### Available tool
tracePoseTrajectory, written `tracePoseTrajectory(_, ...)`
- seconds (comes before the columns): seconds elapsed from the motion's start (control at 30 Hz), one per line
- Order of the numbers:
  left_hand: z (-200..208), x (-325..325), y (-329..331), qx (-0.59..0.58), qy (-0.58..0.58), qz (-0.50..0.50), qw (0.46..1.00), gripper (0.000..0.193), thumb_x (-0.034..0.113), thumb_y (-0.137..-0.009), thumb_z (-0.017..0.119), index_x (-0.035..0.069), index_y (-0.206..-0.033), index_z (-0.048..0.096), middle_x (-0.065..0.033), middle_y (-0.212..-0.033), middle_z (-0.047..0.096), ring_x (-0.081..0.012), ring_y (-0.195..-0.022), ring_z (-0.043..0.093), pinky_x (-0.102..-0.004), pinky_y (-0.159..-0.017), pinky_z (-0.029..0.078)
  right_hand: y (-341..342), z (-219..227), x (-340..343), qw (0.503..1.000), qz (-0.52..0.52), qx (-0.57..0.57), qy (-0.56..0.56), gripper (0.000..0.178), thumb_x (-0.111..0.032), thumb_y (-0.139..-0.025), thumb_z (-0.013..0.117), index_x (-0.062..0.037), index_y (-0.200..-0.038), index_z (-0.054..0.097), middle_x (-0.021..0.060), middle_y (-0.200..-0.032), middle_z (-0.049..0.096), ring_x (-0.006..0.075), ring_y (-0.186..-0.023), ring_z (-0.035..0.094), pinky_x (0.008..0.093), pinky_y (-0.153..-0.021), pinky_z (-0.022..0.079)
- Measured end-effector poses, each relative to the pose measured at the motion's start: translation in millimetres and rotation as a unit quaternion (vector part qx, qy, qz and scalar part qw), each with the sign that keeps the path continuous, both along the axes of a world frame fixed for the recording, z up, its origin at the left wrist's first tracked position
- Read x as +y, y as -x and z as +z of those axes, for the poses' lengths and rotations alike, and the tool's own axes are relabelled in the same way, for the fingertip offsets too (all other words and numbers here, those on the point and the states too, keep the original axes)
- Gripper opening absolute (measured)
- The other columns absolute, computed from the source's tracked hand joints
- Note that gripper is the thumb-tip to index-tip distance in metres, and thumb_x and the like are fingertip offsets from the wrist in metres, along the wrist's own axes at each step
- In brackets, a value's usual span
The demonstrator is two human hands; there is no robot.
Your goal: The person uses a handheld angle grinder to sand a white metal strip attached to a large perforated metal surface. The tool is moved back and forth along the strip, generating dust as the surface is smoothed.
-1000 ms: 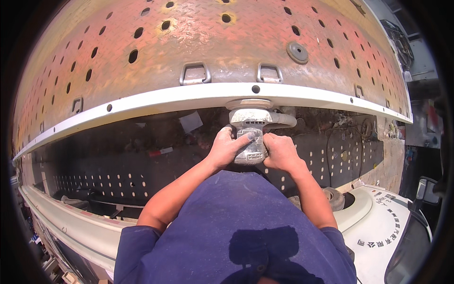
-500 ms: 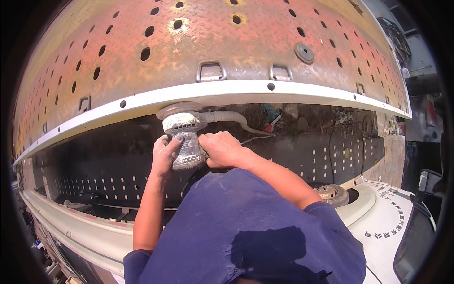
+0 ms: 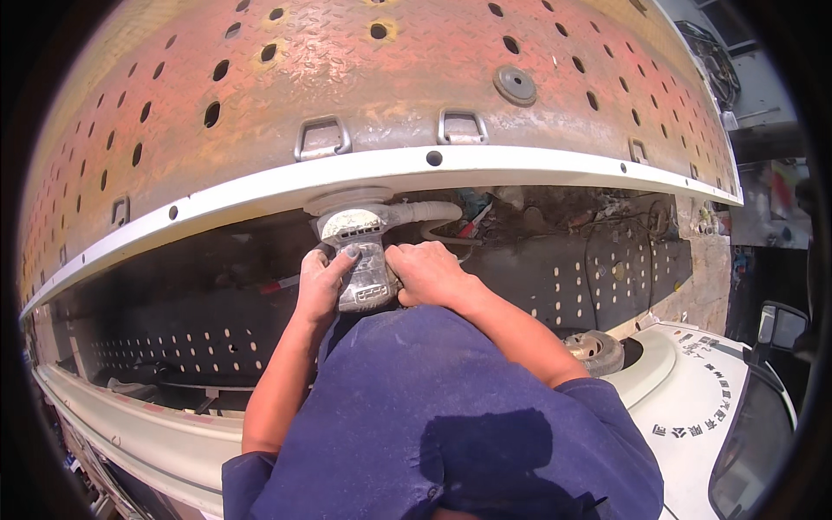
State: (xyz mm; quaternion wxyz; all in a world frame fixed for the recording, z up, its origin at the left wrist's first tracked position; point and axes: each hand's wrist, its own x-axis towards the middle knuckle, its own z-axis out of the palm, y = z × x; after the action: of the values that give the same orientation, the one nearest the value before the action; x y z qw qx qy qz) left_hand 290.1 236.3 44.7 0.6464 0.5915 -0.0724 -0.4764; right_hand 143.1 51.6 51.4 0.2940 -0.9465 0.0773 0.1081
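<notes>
Between both hands is a dusty grey orbital sander, its round pad up against the side under the white edge rail of a metal truck bed. My left hand is closed around the left side of the sander's body, thumb on top. Closed on its right side is my right hand, with the fingertips partly hidden behind the tool. From the sander's head a pale dust hose runs off to the right and bends downward.
The truck bed of worn, perforated tread plate has metal tie-down rings and a round disc. Below lies a dark perforated panel. Cables and litter lie at the right. A white vehicle with a mirror stands at lower right; a wheel is beside it.
The sander and both hands have shifted right along the white rail. The view has moved too, so the truck bed's rings and disc appear farther left.
</notes>
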Motion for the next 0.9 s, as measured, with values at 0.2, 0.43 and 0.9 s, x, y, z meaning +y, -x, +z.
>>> tracePoseTrajectory(0.2, 8.2, -62.9, 54.2, -0.024, 0.014, 0.0, 1.0, 0.044, 0.029, -0.105, 0.079, -0.006, -0.13, 0.073, -0.0031, -0.1, 0.075, -0.0051, -0.079, 0.064, -0.0246, -0.067, 0.05, 54.6, -3.0, -61.8, 1.0, 0.006, -0.01, -0.002, 0.037, -0.008, -0.073, 0.079, 0.0018, -0.106, 0.066, 0.0224, -0.101, 0.076, 0.0472, -0.096, 0.077, 0.0572, -0.085, 0.062)
tracePoseTrajectory(0.43, -8.9, -126.6, 102.2, 0.025, 0.038, -0.036, 0.998, 0.039, 0.015, -0.107, 0.076, -0.011, -0.135, 0.071, -0.0158, -0.12, 0.081, -0.0176, -0.101, 0.079, -0.0354, -0.09, 0.066, 113.8, -4.8, -122.1, 0.999, -0.028, 0.02, 0.024, 0.037, -0.012, -0.075, 0.079, -0.0017, -0.108, 0.066, 0.0221, -0.102, 0.077, 0.0474, -0.096, 0.076, 0.057, -0.085, 0.061)
tracePoseTrajectory(0.9, -31.3, -142.1, 120.1, 0.058, 0.028, 0.007, 0.998, 0.038, 0.021, -0.108, 0.078, -0.005, -0.134, 0.072, -0.0115, -0.112, 0.081, -0.0152, -0.094, 0.078, -0.0349, -0.082, 0.066, 120.7, -19.0, -133.2, 0.997, -0.021, 0.067, 0.032, 0.03, -0.014, -0.078, 0.08, -0.0052, -0.107, 0.072, 0.0206, -0.099, 0.08, 0.0443, -0.096, 0.079, 0.056, -0.085, 0.063)
